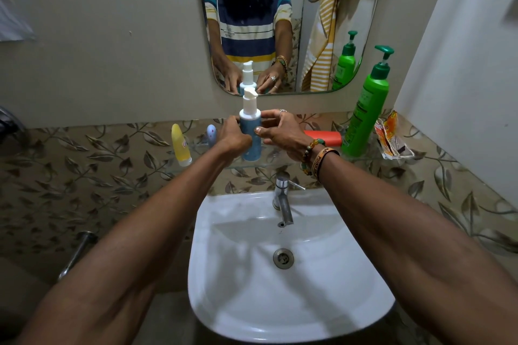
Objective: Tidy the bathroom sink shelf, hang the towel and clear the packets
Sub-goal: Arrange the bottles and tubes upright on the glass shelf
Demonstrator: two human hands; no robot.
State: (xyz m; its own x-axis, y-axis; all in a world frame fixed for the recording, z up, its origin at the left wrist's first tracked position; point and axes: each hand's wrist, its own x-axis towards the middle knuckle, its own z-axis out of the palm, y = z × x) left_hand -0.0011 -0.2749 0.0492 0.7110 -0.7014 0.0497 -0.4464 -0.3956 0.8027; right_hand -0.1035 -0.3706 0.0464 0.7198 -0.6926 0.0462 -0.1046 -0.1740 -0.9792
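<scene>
A blue pump bottle [251, 126] with a white top stands upright on the glass shelf [364, 158] above the sink. My left hand [234, 136] grips its left side and my right hand [280, 131] holds its right side, thumb on the front. On the shelf's left end stand a yellow tube [180, 145] and a small blue tube [211, 133]. An orange tube [326, 137] lies flat behind my right wrist, next to a tall green pump bottle [364, 117]. Crumpled orange and white packets [391, 136] sit at the shelf's right end. A yellow striped towel [326, 19] shows in the mirror.
The white sink [322, 274] with a chrome tap [283, 199] lies under the shelf. The mirror [364, 8] hangs on the wall above. A side wall closes in on the right. A chrome fitting [75, 255] sticks out at the lower left.
</scene>
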